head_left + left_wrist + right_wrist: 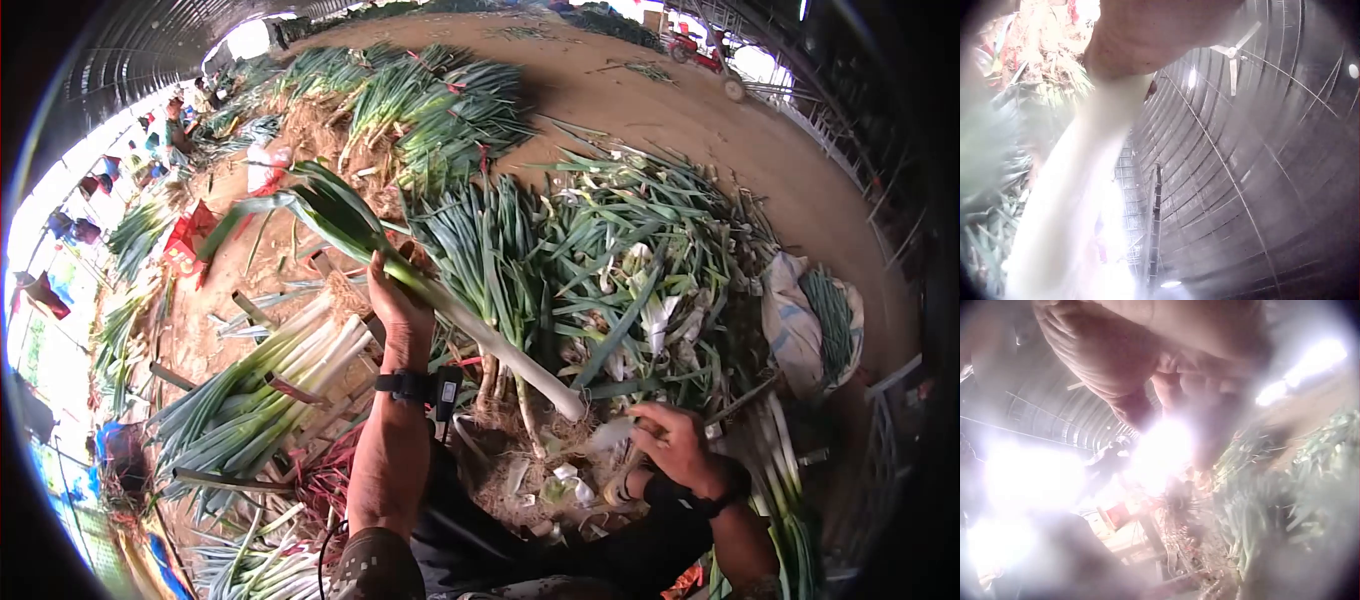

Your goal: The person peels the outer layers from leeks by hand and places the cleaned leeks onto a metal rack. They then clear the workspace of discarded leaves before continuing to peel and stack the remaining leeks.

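Note:
My left hand point(402, 300) grips a large leek point(500, 350) around its stem, just below the leaves. The leek slants across the middle of the head view, green leaves up to the left and bare white root end down to the right. In the left wrist view its white shank point(1079, 162) runs down from the hand. To the right of the root end is my right hand point(675, 445), fingers bent. A blurred, translucent whitish scrap point(610, 435) lies at its fingertips; I cannot tell if they pinch it. Glare covers much of the right wrist view around the fingers point(1169, 390).
Trimmed leeks point(310, 350) lie on a low rack at left, with red ties point(335, 470) below. Unpeeled leeks point(490, 260) stand ahead, beside a heap of leaf waste point(650, 260). A white sack point(790, 320) stands at right. Further bundles point(440, 110) lie behind.

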### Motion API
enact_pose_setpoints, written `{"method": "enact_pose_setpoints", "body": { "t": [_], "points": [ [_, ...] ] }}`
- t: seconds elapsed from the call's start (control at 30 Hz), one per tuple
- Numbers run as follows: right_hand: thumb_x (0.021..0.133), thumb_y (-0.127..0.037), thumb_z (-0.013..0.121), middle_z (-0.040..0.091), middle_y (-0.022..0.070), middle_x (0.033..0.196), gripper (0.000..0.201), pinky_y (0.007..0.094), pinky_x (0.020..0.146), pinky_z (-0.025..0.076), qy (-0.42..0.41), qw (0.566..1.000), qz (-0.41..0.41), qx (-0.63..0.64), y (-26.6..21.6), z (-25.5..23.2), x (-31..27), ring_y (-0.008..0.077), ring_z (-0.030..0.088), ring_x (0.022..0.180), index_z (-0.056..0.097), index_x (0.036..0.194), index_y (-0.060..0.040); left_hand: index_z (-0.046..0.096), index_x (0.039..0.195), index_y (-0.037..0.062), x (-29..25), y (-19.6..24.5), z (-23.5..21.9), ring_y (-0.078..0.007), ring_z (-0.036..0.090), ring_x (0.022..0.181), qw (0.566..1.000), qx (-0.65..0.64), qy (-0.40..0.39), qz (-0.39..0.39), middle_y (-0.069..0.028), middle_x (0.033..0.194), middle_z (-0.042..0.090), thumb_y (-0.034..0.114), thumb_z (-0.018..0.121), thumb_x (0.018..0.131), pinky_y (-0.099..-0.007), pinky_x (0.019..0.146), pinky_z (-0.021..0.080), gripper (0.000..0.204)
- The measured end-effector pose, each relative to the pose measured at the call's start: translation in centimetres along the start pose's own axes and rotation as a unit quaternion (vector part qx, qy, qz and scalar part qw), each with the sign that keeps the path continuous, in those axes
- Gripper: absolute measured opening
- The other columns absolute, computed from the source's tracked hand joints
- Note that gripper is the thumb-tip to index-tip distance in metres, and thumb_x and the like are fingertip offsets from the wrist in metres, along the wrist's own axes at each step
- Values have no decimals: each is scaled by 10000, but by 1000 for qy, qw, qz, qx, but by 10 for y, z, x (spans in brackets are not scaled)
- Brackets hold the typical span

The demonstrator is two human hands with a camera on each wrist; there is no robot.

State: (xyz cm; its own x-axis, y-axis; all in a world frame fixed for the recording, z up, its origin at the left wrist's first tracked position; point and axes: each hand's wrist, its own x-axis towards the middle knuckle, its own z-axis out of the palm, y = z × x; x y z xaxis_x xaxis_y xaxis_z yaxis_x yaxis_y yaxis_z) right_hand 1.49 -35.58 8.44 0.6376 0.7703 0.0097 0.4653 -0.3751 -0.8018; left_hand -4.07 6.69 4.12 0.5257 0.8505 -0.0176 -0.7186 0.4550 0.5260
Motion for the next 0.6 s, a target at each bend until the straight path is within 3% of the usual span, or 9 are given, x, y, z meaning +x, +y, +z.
{"method": "enact_pose_setpoints", "body": {
  "t": [0.17,0.27,0.4,0.5,0.6],
  "points": [
    [841,-56,746,724,149,1019,254,335,756,587,73,985,-149,-47,-1,38,48,240,727,911,680,1075,16,580,1055,75,-2,-4,7,-196,574,792,999,-25,-20,-22,-75,945,636,390,497,987,-349,713,469,334],
    [825,-52,759,724,147,1009,264,340,757,590,71,994,-88,8,-5,51,66,251,727,903,681,1069,9,585,1067,91,-1,-2,4,-191,574,795,994,-69,-83,-33,-70,955,642,417,499,987,-344,714,462,347],
    [821,-97,771,727,146,975,259,342,739,582,70,988,-128,-48,-25,60,88,259,727,885,676,1041,4,591,1086,120,-16,-2,18,-185,583,804,996,-63,-51,-27,-55,971,652,444,512,986,-345,717,468,348],
    [810,-134,772,700,135,850,206,377,667,542,77,986,-131,-73,-29,72,102,300,699,767,668,944,-17,588,1104,141,-21,-6,25,-185,597,816,998,-55,5,-42,-35,971,657,452,540,980,-347,722,480,339],
    [798,-141,766,678,128,789,177,409,624,512,79,985,-124,-86,-22,82,108,326,672,713,652,873,-29,575,1130,150,-21,-13,23,-186,592,818,996,-72,-10,-51,-23,966,642,439,567,975,-351,734,485,328]
  ]
}}
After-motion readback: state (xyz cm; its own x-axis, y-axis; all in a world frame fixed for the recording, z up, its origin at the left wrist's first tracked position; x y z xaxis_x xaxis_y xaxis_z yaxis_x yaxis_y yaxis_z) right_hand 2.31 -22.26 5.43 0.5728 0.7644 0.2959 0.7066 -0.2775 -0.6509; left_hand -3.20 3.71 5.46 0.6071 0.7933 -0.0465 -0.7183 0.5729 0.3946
